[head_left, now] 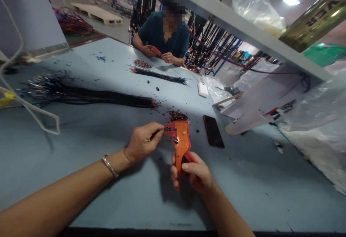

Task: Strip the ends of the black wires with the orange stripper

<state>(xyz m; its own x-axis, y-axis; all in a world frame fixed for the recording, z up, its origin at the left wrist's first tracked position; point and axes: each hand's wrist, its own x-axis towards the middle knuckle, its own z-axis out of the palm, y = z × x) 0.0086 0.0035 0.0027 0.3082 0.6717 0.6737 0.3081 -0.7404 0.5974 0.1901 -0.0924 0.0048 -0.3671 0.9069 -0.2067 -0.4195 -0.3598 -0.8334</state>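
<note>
My right hand [193,172] is wrapped round the handles of a wire stripper [183,139] with an orange and red body, held upright over the table. At the mouth of its jaws my left hand [146,137] is closed in a pinch on what looks like a thin black wire; most of it is hidden by the fingers. Just behind the stripper lies a pile of short stripped-off wire bits [177,115]. A long bundle of black wires [108,97] lies to the left, with copper-coloured ends towards the pile and blue and silver ends at the far left.
A phone [213,131] lies right of the stripper. Across the table [89,157] a co-worker [164,31] holds a red tool [155,51] near a second wire bundle [159,75]. A white box [202,90], plastic bags [319,121] and a shelf beam [243,27] are on the right. A white cable [35,110] hangs at left.
</note>
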